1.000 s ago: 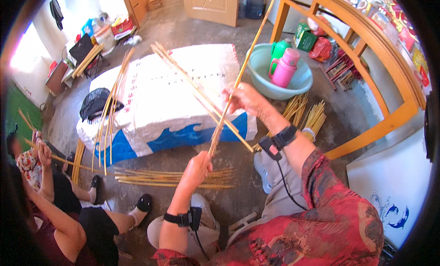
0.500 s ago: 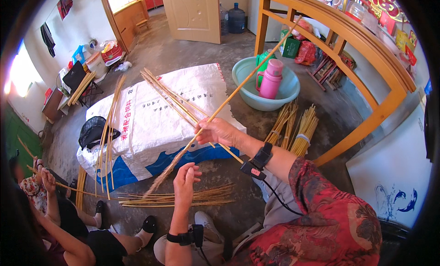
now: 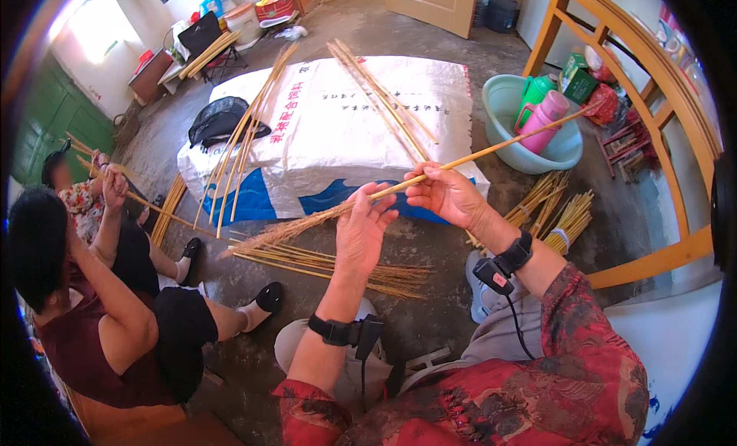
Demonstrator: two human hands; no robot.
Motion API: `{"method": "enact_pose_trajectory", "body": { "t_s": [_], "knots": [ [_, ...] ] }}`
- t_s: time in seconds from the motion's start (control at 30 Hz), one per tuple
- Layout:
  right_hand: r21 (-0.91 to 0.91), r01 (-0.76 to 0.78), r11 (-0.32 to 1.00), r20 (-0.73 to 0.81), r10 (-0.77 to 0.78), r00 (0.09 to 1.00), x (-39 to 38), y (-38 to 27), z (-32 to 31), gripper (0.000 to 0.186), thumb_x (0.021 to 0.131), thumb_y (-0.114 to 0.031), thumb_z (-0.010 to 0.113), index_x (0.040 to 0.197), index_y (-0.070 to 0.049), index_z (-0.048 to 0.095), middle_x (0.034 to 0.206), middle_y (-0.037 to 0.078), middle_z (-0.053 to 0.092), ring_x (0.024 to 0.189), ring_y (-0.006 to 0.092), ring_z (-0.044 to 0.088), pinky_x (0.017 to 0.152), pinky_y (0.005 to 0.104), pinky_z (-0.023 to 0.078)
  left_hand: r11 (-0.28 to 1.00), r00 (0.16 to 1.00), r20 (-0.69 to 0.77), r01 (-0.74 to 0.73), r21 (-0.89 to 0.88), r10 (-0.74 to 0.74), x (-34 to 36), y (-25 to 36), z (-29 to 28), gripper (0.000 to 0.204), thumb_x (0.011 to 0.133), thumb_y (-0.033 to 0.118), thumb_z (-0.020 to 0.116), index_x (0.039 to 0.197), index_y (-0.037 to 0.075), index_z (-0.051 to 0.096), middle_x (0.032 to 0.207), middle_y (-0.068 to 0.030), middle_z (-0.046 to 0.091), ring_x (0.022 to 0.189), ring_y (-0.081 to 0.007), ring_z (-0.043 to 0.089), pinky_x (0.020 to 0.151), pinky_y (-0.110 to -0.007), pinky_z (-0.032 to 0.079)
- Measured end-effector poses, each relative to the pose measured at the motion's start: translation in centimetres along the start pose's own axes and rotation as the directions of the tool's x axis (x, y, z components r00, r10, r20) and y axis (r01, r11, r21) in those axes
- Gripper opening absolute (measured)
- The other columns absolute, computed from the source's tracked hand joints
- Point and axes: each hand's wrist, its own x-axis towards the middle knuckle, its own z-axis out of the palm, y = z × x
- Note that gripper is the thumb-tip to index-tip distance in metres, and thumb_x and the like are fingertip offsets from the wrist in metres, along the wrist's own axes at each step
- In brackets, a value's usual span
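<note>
A long straw-coloured reed stalk (image 3: 495, 147) with a feathery seed head slants across in front of me, thin end up to the right. My right hand (image 3: 449, 196) pinches it near the middle. Just left of that, my left hand (image 3: 362, 229) has thumb and curved fingers loosely around the stalk, where the feathery part begins. The plume (image 3: 288, 230) sticks out past it to the lower left. Beyond my hands, loose stalks (image 3: 376, 93) lie on a low surface covered with white sacking (image 3: 315, 150). More feathery stalks (image 3: 330, 267) are spread on the floor below my left hand.
Two people sit at the left; the nearer person (image 3: 100, 323) raises a hand by a stalk. Tied bundles (image 3: 568, 225) lie right of my right arm. Behind them a pale blue basin (image 3: 499, 108) holds a pink flask (image 3: 546, 120). A wooden frame (image 3: 668, 131) stands at the right.
My left hand has come up from beside the plume onto the stalk. The stalk now slants less steeply, and my right hand still grips it. The view has shifted left and downward.
</note>
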Motion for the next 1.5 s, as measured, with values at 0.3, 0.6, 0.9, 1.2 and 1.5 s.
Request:
{"method": "enact_pose_trajectory", "body": {
  "t_s": [0.3, 0.6, 0.9, 1.2, 1.5],
  "knots": [
    [-0.475, -0.197, 0.858, -0.106, 0.166, 0.98, -1.5, -0.5, 1.1, 0.039, 0.088, -0.037, 0.042, 0.096, 0.0, 0.052, 0.082, 0.01, 0.058, 0.065, 0.018, 0.06, 0.056, 0.0279, 0.051, 0.996, 0.996, 0.041, -0.084, 0.006, 0.084, 0.7, 0.5, -0.4, 0.023, 0.09, 0.021, 0.041, 0.1, 0.003, 0.051, 0.106, -0.0159, 0.054, 0.097, -0.0247, 0.053, 0.086, -0.04, 0.044],
    [-0.902, 0.054, 0.429, 0.029, -0.064, 0.998, -4.3, -1.5, 3.4, 0.022, 0.088, -0.02, 0.045, 0.09, -0.001, 0.055, 0.072, 0.006, 0.055, 0.053, 0.0101, 0.054, 0.046, 0.0209, 0.044, 0.998, 0.991, -0.118, -0.06, -0.012, 0.058, 1.1, 2.1, -1.7, 0.025, 0.09, 0.025, 0.042, 0.092, 0.001, 0.05, 0.097, -0.0181, 0.057, 0.087, -0.0269, 0.057, 0.081, -0.041, 0.046],
    [-0.931, 0.214, -0.297, 0.292, -0.251, 0.923, -4.7, -4.4, 1.2, 0.027, 0.084, -0.028, 0.049, 0.096, -0.005, 0.054, 0.082, 0.013, 0.054, 0.072, 0.0278, 0.054, 0.064, 0.0339, 0.044, 0.994, 0.979, -0.205, 0.02, 0.103, 0.001, 1.5, 2.9, -1.6, 0.027, 0.089, 0.027, 0.042, 0.089, 0.001, 0.05, 0.093, -0.0179, 0.057, 0.085, -0.0302, 0.057, 0.079, -0.044, 0.047],
    [-0.976, 0.192, -0.097, 0.196, -0.034, 0.98, -6.1, -3.5, -0.1, 0.023, 0.086, -0.019, 0.045, 0.1, -0.003, 0.055, 0.08, 0.012, 0.057, 0.07, 0.0241, 0.056, 0.063, 0.0316, 0.044, 0.995, 0.979, -0.182, -0.087, 0.039, 0.093, 2.1, 5.1, -2.3, 0.033, 0.088, 0.031, 0.045, 0.099, 0.001, 0.047, 0.097, -0.0155, 0.055, 0.096, -0.0274, 0.053, 0.086, -0.043, 0.043],
    [-0.992, 0.093, -0.083, 0.085, 0.093, 0.992, -7.0, -3.5, -0.8, 0.025, 0.087, -0.02, 0.043, 0.102, -0.004, 0.055, 0.079, 0.013, 0.057, 0.07, 0.0257, 0.055, 0.066, 0.0319, 0.044, 0.885, 0.842, -0.351, -0.46, -0.074, 0.409, 2.8, 9.7, -5.9, 0.034, 0.086, 0.036, 0.047, 0.1, 0.006, 0.048, 0.083, -0.0047, 0.054, 0.071, -0.0161, 0.051, 0.072, -0.033, 0.045]
  ]
}}
